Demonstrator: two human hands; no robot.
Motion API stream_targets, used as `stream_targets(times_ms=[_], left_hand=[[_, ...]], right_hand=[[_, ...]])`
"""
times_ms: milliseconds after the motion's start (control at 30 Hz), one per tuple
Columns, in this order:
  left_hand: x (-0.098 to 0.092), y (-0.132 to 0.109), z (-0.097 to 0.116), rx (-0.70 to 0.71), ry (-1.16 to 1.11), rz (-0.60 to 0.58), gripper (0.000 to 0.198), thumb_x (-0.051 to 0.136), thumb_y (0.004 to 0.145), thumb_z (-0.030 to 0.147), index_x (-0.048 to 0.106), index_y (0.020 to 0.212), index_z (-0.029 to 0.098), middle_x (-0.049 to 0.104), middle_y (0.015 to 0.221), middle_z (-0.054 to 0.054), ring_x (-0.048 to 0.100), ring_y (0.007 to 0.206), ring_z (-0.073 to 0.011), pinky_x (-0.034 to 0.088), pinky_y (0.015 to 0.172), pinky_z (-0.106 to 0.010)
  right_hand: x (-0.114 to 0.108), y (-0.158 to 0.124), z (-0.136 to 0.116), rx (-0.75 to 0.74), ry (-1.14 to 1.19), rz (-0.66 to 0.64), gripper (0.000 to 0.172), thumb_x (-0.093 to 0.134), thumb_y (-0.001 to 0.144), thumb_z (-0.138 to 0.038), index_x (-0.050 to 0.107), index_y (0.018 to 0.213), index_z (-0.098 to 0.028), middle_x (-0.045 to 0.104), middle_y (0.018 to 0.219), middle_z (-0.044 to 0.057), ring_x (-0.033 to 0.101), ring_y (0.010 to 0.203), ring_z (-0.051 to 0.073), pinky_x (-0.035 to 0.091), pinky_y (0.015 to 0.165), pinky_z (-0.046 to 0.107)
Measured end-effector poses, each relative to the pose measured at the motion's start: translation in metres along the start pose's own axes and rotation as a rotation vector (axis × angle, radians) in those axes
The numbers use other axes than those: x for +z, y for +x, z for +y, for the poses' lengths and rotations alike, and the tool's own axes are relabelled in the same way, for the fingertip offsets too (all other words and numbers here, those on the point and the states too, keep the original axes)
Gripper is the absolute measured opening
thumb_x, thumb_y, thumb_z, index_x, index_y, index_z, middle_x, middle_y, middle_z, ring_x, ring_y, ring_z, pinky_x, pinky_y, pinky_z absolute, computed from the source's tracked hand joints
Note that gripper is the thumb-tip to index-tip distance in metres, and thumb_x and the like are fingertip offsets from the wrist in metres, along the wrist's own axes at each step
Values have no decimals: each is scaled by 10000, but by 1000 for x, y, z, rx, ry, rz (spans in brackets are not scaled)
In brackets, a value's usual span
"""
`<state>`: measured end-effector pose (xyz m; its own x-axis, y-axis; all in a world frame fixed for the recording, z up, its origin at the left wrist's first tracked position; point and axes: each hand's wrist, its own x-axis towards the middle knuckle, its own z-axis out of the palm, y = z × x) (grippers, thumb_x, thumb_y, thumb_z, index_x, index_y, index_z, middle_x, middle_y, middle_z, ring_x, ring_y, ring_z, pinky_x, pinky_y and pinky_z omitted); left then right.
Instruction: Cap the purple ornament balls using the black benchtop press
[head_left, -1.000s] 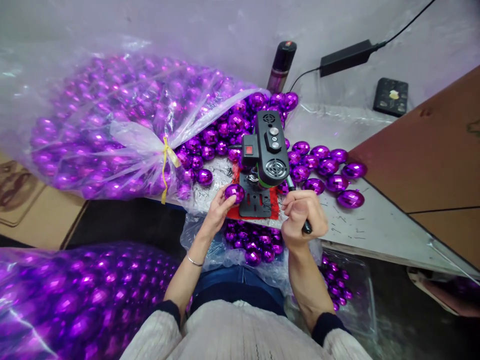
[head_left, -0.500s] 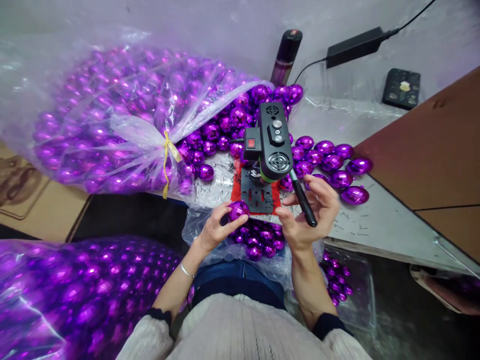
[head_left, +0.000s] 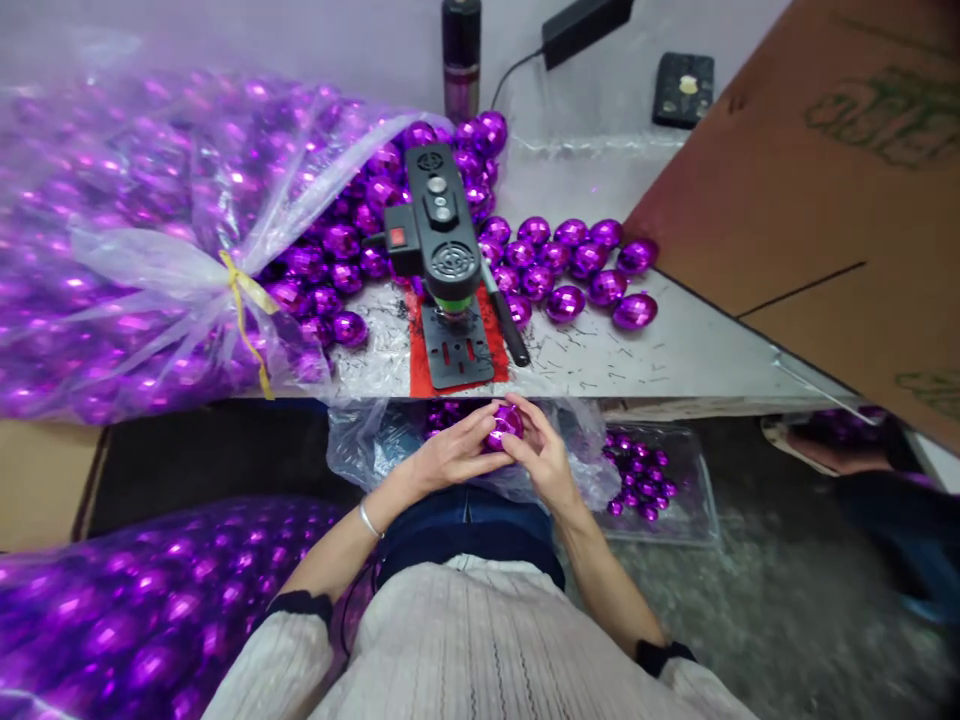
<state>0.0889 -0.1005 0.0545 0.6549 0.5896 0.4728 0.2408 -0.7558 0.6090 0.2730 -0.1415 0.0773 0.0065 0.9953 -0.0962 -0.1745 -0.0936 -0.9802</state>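
Observation:
A shiny purple faceted ball ornament (head_left: 504, 427) is held between both hands just below the table's front edge. My left hand (head_left: 459, 450) closes on it from the left. From the right, my right hand (head_left: 546, 452) has its fingers and thumb around the same ball. Straight ahead on the table stands a small black press machine (head_left: 448, 235) with a red switch. Its black-gripped lever (head_left: 510, 318) points down and right, untouched, and its slotted base plate (head_left: 459, 372) bears nothing. Below my hands, more purple balls (head_left: 442, 415) lie in a clear plastic bag in my lap.
A large tied bag of purple balls (head_left: 150, 260) fills the table's left. Loose balls (head_left: 589, 262) lie right of the machine. A spray can (head_left: 461, 60) stands behind it. A cardboard box (head_left: 810, 200) blocks the right. Another full bag (head_left: 172, 600) sits lower left. A person's foot (head_left: 802, 447) shows at right.
My right hand has left the lever area and joined my left on the ball. Both hands have drawn back below the table edge. The view has shifted right.

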Motion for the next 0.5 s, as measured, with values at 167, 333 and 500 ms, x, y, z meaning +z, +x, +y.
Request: stream_targets(times_ms=[167,333,500], left_hand=[[2,-6,7,222,242,28,403,617,948,126,714,1224,403,701,1275,-21,685,1227,-206,586,1064,-454],[-36,-44,-16,-118,559,316,216,683,908,231,746,1114,248,744,1143,-95,741,1036,-225,613,955,-400],[-90,-56,-54,-494,725,570,334,634,921,337,676,1228,213,702,1254,-90,671,1173,-294,567,1042,-543]], right_hand=[[-60,-9,25,-26,102,233,653,806,753,-480,610,1332,-251,711,1309,106,693,1177,254,591,1008,431],[-182,-27,86,144,333,1096,581,768,779,-408,600,1318,-277,694,1264,12,681,1060,168,612,902,361],[-233,-69,142,342,430,1228,415,666,936,-429,609,1264,-182,675,1225,69,671,1042,188,611,884,394]])
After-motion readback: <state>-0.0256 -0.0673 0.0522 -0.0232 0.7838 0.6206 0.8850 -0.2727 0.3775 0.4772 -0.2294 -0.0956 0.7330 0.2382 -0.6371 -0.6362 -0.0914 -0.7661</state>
